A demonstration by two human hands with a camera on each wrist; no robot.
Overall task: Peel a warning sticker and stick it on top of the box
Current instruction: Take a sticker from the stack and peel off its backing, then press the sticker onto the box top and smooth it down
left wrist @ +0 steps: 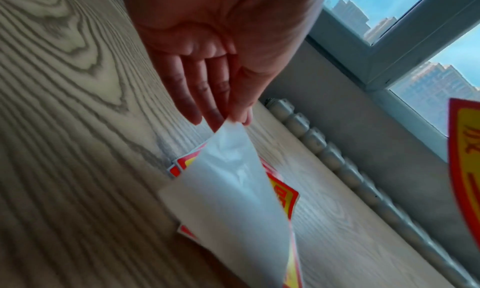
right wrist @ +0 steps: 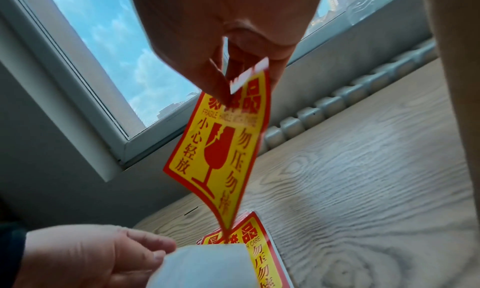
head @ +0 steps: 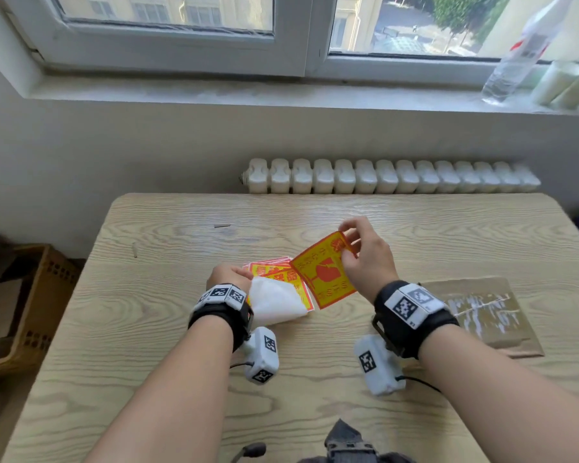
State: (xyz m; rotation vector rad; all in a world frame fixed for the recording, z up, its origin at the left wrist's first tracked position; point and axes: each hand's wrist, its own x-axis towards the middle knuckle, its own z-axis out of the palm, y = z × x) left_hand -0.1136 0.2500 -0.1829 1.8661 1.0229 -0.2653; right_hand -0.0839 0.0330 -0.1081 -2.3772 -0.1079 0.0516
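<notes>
While right hand (head: 365,259) pinches sticker (head: 325,269), left hand (head: 228,277) pinches backing (head: 274,304)

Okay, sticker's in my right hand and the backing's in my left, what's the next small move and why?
Probably carry the sticker rightward to the brown box. Your right hand pinches its top edge and it looks almost free of the white backing, which your left hand holds over the sticker stack. The box top has no sticker yet.
</notes>
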